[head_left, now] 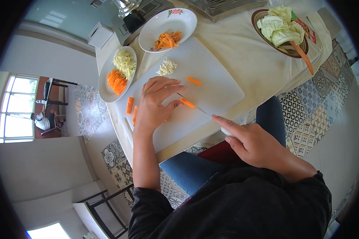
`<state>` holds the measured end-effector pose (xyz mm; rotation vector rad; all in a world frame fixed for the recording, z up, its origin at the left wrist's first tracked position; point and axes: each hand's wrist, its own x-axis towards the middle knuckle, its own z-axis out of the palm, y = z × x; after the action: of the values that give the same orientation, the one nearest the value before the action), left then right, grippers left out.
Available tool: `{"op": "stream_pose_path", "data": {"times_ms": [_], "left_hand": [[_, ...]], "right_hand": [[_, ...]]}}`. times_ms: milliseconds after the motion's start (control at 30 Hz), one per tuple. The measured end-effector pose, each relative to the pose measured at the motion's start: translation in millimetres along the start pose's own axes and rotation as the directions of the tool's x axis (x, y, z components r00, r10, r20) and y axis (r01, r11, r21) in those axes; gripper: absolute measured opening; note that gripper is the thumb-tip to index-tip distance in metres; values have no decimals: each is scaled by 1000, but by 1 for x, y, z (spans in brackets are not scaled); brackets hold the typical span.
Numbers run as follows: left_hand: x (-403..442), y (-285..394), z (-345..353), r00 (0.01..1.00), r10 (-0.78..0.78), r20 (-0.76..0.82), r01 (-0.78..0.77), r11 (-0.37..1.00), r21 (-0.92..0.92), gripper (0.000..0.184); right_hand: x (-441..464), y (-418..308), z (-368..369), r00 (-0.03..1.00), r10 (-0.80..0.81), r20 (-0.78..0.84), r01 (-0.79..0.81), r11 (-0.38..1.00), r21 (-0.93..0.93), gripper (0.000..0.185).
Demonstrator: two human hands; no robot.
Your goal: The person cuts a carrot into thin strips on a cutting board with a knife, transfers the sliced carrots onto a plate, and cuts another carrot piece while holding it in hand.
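A knife [204, 112] with a white handle is in my right hand [257, 145], index finger stretched along it toward the blade. Its blade reaches up and left over the white cutting board [211, 67], beside a short carrot piece [187, 103]. My left hand [157, 101] is at the blade's far end, thumb and fingers apart. Its thumb tip is close to the carrot piece; whether they touch I cannot tell. Another carrot stick [194, 81] lies farther up the board. Left of my left wrist are a thicker carrot piece [130, 105] and a partly hidden one [135, 115].
Chopped white pieces [167, 67] lie on the board. An oval plate [103, 90] holds shredded carrot and cabbage. Behind is a flowered bowl [147, 30] with orange peelings. At right, a brown-rimmed bowl [256, 18] holds cabbage and a carrot [302, 57]. A person [43, 120] sits far left.
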<state>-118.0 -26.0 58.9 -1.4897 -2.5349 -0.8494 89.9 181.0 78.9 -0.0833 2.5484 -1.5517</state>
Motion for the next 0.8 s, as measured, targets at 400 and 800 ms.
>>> {"op": "stream_pose_path", "data": {"times_ms": [400, 800], "left_hand": [[-4, -10, 8, 998, 23, 61, -19, 997, -68, 51], [-2, 6, -2, 999, -25, -19, 24, 999, -36, 24]], "right_hand": [[0, 9, 13, 997, -66, -36, 66, 998, 14, 58], [-7, 4, -4, 992, -6, -123, 9, 1000, 22, 55]]}}
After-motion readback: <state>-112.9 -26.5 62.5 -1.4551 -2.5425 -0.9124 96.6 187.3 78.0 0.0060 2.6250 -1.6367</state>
